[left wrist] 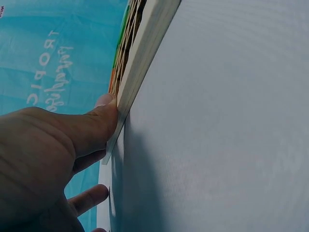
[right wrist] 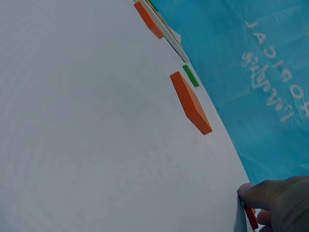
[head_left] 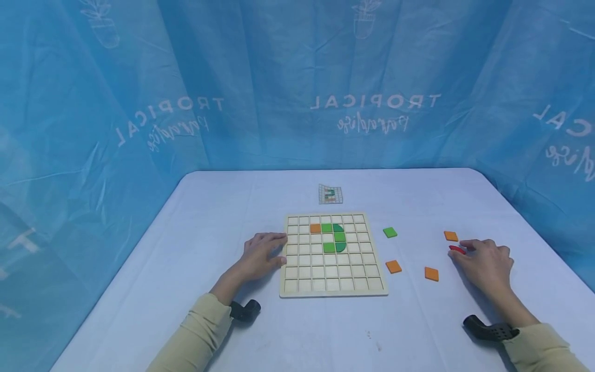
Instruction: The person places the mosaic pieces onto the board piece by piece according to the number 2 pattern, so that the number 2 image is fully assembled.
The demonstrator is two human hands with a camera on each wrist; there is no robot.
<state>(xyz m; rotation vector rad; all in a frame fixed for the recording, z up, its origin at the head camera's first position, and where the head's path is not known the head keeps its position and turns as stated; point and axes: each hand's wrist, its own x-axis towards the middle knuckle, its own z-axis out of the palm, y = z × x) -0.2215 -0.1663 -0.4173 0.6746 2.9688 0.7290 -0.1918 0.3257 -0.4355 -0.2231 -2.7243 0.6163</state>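
While left hand (head_left: 261, 257), spread, touches gridded board (head_left: 325, 272), right hand (head_left: 487, 264) pinches red piece (head_left: 457, 249)

From my head, one camera is looking forward and down across the worktop (head_left: 223, 201) to the blue curtain (head_left: 279, 62), viewing my left hand (head_left: 261, 257) and right hand (head_left: 485, 266) from farther off. Each wrist camera is looking low and close past its own hand, showing the scene steeply tilted. Head and left-wrist views are sharing the board (head_left: 304, 274); head and right-wrist, the orange tiles (right wrist: 191, 104).
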